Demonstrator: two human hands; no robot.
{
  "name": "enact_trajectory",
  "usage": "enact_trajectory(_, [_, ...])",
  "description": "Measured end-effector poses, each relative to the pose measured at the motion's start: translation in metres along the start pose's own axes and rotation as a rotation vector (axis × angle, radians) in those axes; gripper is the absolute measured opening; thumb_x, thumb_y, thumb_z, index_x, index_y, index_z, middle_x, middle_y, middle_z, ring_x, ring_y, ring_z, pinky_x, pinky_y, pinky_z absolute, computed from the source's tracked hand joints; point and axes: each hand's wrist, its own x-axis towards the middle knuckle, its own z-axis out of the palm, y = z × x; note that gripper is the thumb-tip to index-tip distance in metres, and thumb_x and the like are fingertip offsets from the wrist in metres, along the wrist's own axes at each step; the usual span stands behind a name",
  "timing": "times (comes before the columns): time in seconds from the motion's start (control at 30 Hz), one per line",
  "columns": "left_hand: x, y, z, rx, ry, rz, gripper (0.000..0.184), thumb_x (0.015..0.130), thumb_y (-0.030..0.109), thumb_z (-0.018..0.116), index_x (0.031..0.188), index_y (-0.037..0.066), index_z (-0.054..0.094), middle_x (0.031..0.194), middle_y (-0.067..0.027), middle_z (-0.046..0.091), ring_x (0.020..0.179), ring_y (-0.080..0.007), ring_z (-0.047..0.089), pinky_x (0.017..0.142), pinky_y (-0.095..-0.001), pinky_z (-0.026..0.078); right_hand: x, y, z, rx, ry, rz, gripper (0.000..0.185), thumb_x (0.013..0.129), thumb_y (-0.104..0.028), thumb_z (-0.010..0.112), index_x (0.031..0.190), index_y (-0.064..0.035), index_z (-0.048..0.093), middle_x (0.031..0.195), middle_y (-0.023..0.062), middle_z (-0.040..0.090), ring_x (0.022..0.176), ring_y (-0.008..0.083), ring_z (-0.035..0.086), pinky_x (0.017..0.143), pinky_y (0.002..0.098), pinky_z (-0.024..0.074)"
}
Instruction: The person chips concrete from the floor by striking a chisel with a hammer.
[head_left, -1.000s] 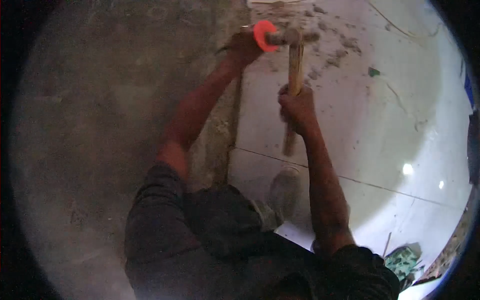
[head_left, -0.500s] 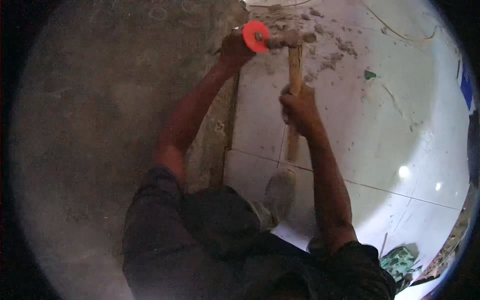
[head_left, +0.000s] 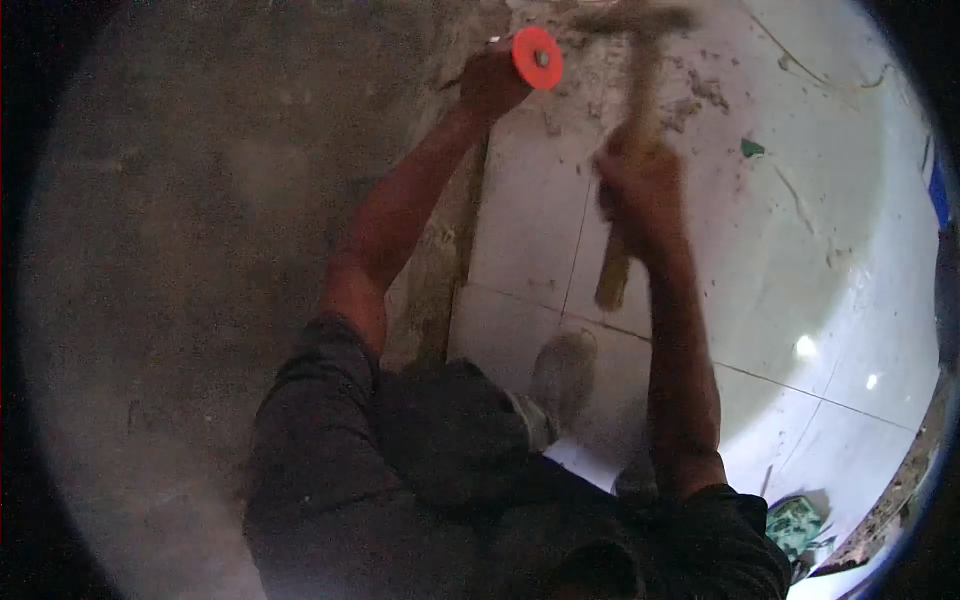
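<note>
My left hand [head_left: 492, 88] is closed around a chisel whose round red-orange hand guard [head_left: 538, 58] faces me. The struck metal end shows in the middle of the guard; the blade is hidden. In my right hand [head_left: 648, 195] is a hammer [head_left: 645, 90], gripped by its wooden handle. Its head is blurred by motion, up and to the right of the chisel and apart from it. Below my fist the handle's butt sticks out over the tiles.
Pale floor tiles [head_left: 520, 230] lie at the right, with crumbled debris [head_left: 705, 90] and a small green scrap [head_left: 752, 148]. A rough grey concrete surface [head_left: 200, 250] fills the left. A cable [head_left: 785, 45] runs at upper right; a green bag-like item [head_left: 795, 525] lies lower right.
The hammer head was at the chisel's end; now it has lifted away, up and to the right, with my right hand. My left hand and the chisel appear slightly further right and up.
</note>
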Motion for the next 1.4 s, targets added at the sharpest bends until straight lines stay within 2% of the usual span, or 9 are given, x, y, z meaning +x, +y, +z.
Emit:
enact_trajectory(0.3, [0.001,-0.01,0.007,0.219,0.103,0.125,0.029,0.075,0.033,0.067,0.092,0.011,0.062,0.076,-0.0103,0.063,0.071,-0.0299,0.063,0.06,-0.0408,0.052,0.061,0.046,-0.041,-0.001,0.466,-1.092,0.022,0.089,-0.021,0.048,0.098,-0.0014,0.051,0.077,0.0105,0.06,0.074,0.0203,0.058,0.078,0.0395,0.0487])
enact_trajectory(0.4, [0.003,-0.004,0.015,-0.034,0.121,0.049,0.025,0.074,0.032,0.067,0.09,0.013,0.062,0.075,-0.0103,0.062,0.071,-0.0308,0.063,0.058,-0.0407,0.052,0.009,0.026,0.003,-0.112,-0.227,0.023,0.013,0.081,-0.013,0.059,0.079,-0.0008,0.054,0.062,0.0107,0.055,0.057,0.0177,0.058,0.053,0.0354,0.049])
enact_trajectory(0.67, [0.006,-0.001,-0.009,0.102,0.087,0.018,0.025,0.075,0.029,0.066,0.092,0.011,0.061,0.076,-0.0105,0.062,0.072,-0.0308,0.063,0.061,-0.0426,0.051,0.026,-0.052,-0.066,-0.026,0.51,-1.063,0.012,0.084,-0.012,0.053,0.083,0.0,0.054,0.076,0.012,0.059,0.074,0.0213,0.06,0.078,0.0424,0.0522])
enact_trajectory(0.73, [-0.003,0.002,-0.013,0.091,0.044,0.01,0.027,0.074,0.03,0.066,0.093,0.011,0.061,0.077,-0.0102,0.062,0.073,-0.0308,0.063,0.062,-0.0428,0.051,0.06,0.029,-0.035,-0.123,0.625,-0.809,0.021,0.088,-0.019,0.052,0.093,0.0012,0.051,0.08,0.0131,0.057,0.077,0.0223,0.059,0.075,0.0389,0.0496])
enact_trajectory(0.87, [0.007,-0.009,-0.006,-0.071,0.156,0.014,0.029,0.075,0.031,0.065,0.096,0.011,0.061,0.081,-0.0111,0.063,0.075,-0.031,0.063,0.062,-0.0428,0.051,0.013,0.023,0.017,-0.282,-0.116,0.032,0.019,0.083,-0.014,0.058,0.09,0.0008,0.048,0.072,0.0119,0.055,0.063,0.0193,0.057,0.057,0.0365,0.0506])
enact_trajectory(0.93, [-0.01,-0.007,-0.003,-0.091,0.028,-0.058,0.03,0.076,0.031,0.065,0.097,0.01,0.061,0.082,-0.0116,0.063,0.076,-0.0312,0.063,0.062,-0.0427,0.051,0.008,0.009,-0.009,-0.113,0.059,-0.077,0.019,0.077,-0.015,0.064,0.077,-0.0017,0.051,0.059,0.0046,0.054,0.042,0.013,0.049,0.038,0.0278,0.0402])
enact_trajectory(1.23, [0.0,-0.005,-0.01,0.028,0.001,-0.023,0.03,0.075,0.03,0.065,0.095,0.008,0.06,0.084,-0.0142,0.062,0.079,-0.0334,0.061,0.065,-0.0424,0.05,0.033,0.025,-0.009,-0.033,0.688,-1.024,0.015,0.086,-0.01,0.051,0.097,-0.0015,0.046,0.076,0.0116,0.052,0.077,0.0229,0.056,0.073,0.0376,0.0499])
enact_trajectory(1.3, [0.015,-0.023,0.014,-0.443,0.216,0.282,0.028,0.076,0.029,0.066,0.094,0.008,0.06,0.086,-0.0148,0.062,0.083,-0.034,0.06,0.066,-0.0415,0.05,0.023,0.057,0.03,-0.494,-0.11,-0.005,0.027,0.076,-0.015,0.059,0.09,0.0065,0.049,0.088,0.0216,0.06,0.077,0.031,0.061,0.069,0.0456,0.0503])
enact_trajectory(1.4, [-0.012,-0.014,-0.006,0.086,-0.065,-0.097,0.028,0.075,0.027,0.067,0.094,0.009,0.06,0.088,-0.0133,0.063,0.085,-0.0334,0.061,0.068,-0.0409,0.05,0.004,0.019,0.001,-0.178,-0.002,0.033,0.017,0.076,-0.01,0.066,0.078,-0.0008,0.052,0.061,0.0076,0.054,0.044,0.0157,0.051,0.042,0.0307,0.0462])
